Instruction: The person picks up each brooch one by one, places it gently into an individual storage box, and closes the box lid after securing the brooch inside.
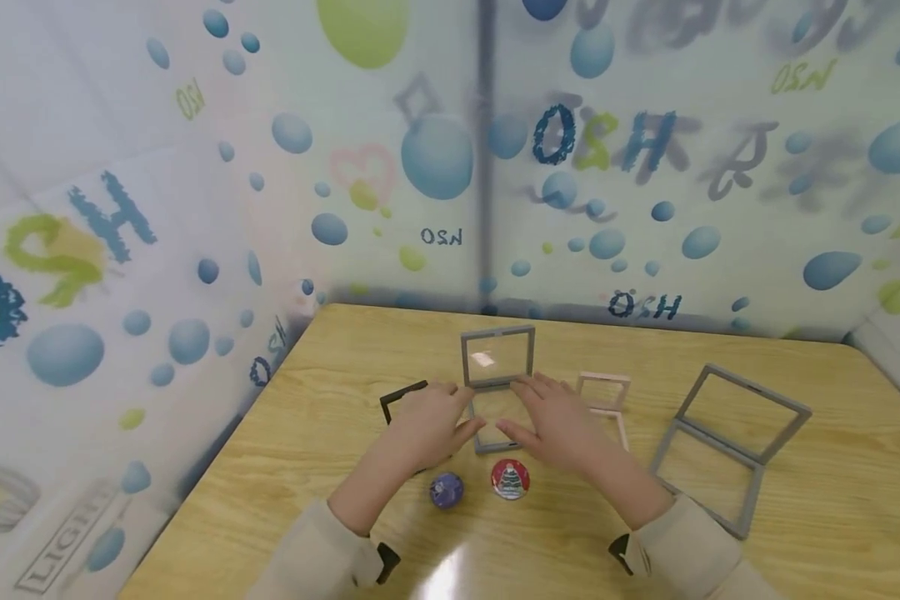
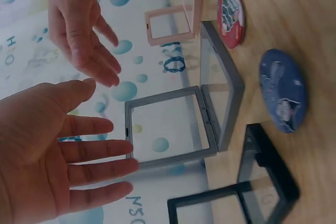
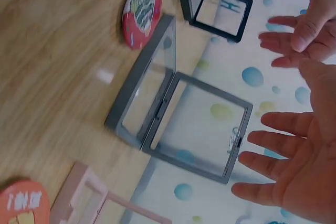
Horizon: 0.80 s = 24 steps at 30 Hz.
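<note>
Head view shows the left hand point(image 1: 429, 425) and right hand point(image 1: 555, 425) held with fingers spread, gripping nothing, either side of the small grey frame case point(image 1: 497, 383) standing open mid-table; its upright lid is best steadied evenly from both edges.

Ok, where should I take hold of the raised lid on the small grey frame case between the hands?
Probably by the lid's free top edge, pinched from above. It stands upright, hinged at the bottom to the flat base, and both the left hand and right hand are open beside it.
</note>
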### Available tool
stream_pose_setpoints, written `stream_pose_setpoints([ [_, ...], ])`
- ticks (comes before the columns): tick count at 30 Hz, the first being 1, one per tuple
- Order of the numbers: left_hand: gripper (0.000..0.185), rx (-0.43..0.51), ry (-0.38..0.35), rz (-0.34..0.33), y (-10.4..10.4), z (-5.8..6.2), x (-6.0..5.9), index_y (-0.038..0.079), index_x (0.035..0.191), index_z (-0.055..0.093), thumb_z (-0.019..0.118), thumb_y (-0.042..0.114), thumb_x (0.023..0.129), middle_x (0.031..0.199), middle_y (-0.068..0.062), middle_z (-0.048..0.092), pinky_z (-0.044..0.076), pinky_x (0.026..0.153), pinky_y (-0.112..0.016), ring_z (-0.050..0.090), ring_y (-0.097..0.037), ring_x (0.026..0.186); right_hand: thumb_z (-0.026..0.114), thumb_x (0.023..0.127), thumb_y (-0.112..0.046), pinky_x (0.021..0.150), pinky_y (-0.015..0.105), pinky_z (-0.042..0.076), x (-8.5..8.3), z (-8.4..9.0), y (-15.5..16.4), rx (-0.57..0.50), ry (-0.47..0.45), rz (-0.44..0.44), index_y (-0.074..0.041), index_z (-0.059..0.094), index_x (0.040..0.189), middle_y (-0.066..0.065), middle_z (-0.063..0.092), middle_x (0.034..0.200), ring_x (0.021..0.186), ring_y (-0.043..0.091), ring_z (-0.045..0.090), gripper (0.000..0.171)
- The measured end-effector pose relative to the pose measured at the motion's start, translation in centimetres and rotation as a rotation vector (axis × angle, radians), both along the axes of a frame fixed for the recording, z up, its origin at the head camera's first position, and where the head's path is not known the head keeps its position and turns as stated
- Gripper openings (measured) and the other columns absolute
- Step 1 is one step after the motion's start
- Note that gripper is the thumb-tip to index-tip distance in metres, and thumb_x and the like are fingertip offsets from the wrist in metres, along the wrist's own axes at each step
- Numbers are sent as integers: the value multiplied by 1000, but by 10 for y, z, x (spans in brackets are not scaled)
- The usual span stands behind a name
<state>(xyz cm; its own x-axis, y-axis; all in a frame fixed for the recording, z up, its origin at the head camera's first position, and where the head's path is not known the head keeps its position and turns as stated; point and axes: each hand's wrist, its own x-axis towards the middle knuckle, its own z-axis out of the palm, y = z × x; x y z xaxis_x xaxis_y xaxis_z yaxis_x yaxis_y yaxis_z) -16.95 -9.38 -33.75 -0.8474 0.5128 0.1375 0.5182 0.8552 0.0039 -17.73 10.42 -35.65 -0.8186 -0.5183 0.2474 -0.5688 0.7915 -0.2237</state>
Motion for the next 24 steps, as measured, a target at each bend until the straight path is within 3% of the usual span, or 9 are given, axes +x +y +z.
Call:
stream_pose_setpoints([
  [3,36,92,-61,-1,-13,-8,8,5,105,62,58,36,87,91,-8,66,49,57,-27,62,-16,74,59,86,-33,88,47,42,5,-2,-8,3,21,48,3,56,114,19,56,115,107,36,52,46],
  [6,26,174,-133,2,-27,-17,15,5,90,65,62,30,84,73,-3,64,41,47,-20,55,-8,54,63,83,-26,77,40,48,10,-4,-15,-4,37,108,3,60,104,15,61,99,91,29,58,35],
  [12,25,195,-317,66,-46,-35,24,12,63,55,66,28,80,57,6,49,36,46,-22,42,-6,50,66,81,-23,59,27,47,18,-16,-32,26,34,177,-1,63,87,5,58,77,68,18,55,23],
  [18,22,238,-383,85,-49,-50,26,10,64,55,66,22,78,59,5,48,37,48,-21,42,-8,52,69,76,-16,55,25,45,23,-29,-54,-24,-89,168,2,63,77,8,59,69,62,18,55,20],
  [24,18,246,-412,96,-47,-61,28,9,68,58,69,21,76,61,6,50,38,48,-20,43,-7,52,71,73,-12,59,30,49,29,-38,-70,-94,-220,117,4,63,75,13,63,73,67,25,60,18],
])
